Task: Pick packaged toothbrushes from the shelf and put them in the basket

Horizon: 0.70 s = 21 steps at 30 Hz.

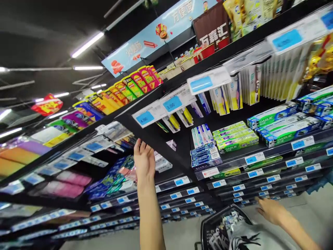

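My left hand (144, 160) is raised to a black store shelf (166, 147), fingers spread and empty. It sits just left of a stack of pale toothpaste boxes (162, 163) and right of blue-green packs (118, 177); I cannot tell whether it touches either. My right hand (270, 210) is held low with its fingers stretched out and holding nothing, right beside the rim of a black wire basket (208, 225). The basket holds packaged goods (229, 222).
Shelves run across the whole view. Green and blue Darlie toothpaste boxes (235, 137) lie on the right, hanging toothbrush packs (223, 99) above them. Blue price tags (182, 181) line the shelf edges. Colourful packs (125, 91) top the shelving. Pale floor (314, 205) shows lower right.
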Motion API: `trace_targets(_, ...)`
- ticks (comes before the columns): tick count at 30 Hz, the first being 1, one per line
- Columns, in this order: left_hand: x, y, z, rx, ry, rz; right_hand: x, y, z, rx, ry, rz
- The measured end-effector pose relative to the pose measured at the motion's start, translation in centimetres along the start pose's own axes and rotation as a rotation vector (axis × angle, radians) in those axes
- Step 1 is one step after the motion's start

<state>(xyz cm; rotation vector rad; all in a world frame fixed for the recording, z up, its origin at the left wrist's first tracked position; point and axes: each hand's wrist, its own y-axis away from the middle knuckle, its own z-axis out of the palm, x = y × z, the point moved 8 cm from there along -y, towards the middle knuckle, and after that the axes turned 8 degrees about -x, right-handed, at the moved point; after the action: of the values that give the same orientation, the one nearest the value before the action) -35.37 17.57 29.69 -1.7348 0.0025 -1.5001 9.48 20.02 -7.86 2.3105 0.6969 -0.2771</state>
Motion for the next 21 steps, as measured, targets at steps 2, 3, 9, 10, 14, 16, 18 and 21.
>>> trace_targets(2, 1.3, 7.8, -1.2, 0.08, -0.092, 0.032, -3.5, -0.3, -0.5, -0.055, 0.07, -0.05)
trace_targets(3, 1.3, 12.2, -1.6, 0.121, -0.174, 0.026, -5.4, -0.5, -0.3, -0.075, 0.094, -0.094)
trace_targets(9, -11.1, 38.4, -1.3, 0.215, -0.269, -0.767, -15.0, -1.3, 5.7, -0.269, 0.272, -0.376)
trace_targets(10, -13.0, 41.8, -0.6, 0.198, -0.216, -0.867, -16.2, -1.1, 7.0, -0.313, 0.305, -0.428)
trace_targets(14, -15.5, 49.1, 1.5, 0.271, -0.028, -0.952, -20.4, 1.4, 10.4, -0.403, 0.332, -0.699)
trace_targets(16, -15.7, 51.0, 2.1, 0.402, 0.18, -0.994, -21.9, 2.9, 10.5, -0.375, 0.271, -0.789)
trace_targets(18, -16.2, 52.7, 2.5, 0.58, 0.47, -1.051, -23.0, 4.3, 10.1, -0.326, 0.187, -0.851)
trace_targets(21, -17.6, 54.8, 3.5, 0.746, 0.857, -1.121, -24.1, 5.8, 10.1, -0.237, 0.053, -0.912)
